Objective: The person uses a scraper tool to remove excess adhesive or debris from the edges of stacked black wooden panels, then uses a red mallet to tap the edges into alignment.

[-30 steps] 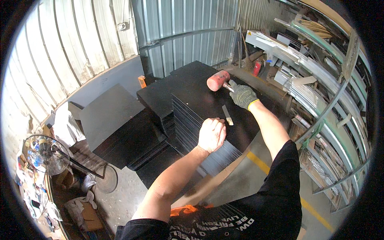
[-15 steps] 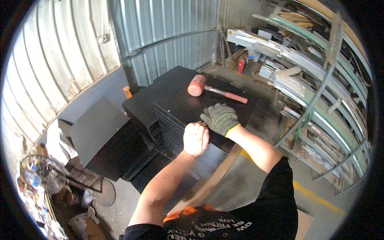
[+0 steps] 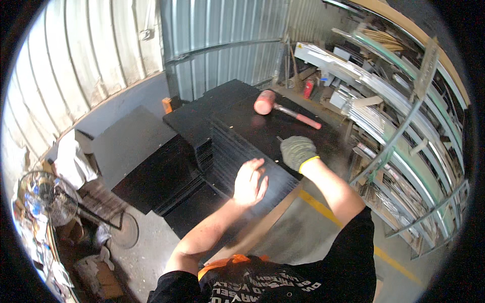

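Observation:
My bare left hand (image 3: 249,183) hovers at the near side of a stack of black sheets (image 3: 237,151), its fingers apart and loosely bent, with nothing visible in it. My right hand (image 3: 298,152) wears a grey-green knit glove with a yellow cuff. Its fingers are curled over the stack's right part, and a short thin dark tip pokes out on its left side; what it belongs to is hidden. Beyond the right hand, a mallet (image 3: 265,102) with a pale red head and red grip lies on top of the black sheets.
More black sheets (image 3: 146,177) lean and lie at the left. A standing fan (image 3: 50,197) is at the lower left, near white bags. Racks of metal profiles (image 3: 384,111) fill the right side. A red fire extinguisher (image 3: 308,89) stands at the back by the corrugated wall (image 3: 222,30).
My hands were close together at the sheet edge; now they are apart. The left hand has loosened its fingers, and the right has drawn away to the right. The view has shifted slightly.

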Demonstrator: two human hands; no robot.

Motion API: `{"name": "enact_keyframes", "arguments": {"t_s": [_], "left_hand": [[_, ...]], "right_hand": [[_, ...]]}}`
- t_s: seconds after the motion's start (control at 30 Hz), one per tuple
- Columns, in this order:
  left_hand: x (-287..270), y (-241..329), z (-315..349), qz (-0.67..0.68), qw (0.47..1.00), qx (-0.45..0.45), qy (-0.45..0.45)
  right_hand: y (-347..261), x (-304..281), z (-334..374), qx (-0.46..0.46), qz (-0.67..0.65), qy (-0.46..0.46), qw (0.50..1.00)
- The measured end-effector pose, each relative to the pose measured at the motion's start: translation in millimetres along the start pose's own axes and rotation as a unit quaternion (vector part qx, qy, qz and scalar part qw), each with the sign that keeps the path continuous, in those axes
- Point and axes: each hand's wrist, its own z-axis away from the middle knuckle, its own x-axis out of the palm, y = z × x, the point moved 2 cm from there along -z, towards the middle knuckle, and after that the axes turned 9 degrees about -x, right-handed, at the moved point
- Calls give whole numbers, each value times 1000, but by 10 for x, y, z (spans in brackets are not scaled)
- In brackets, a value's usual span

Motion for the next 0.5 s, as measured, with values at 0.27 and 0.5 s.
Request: {"name": "enact_keyframes", "arguments": {"t_s": [0.27, 0.5], "left_hand": [[-1349, -524, 2002, -29, 954, -286, -88], [-1732, -563, 2748, 238, 777, -523, -258]], "right_hand": [[80, 205, 738, 171, -7, 195, 966], [-2092, 886, 1809, 125, -110, 237, 957]]}}
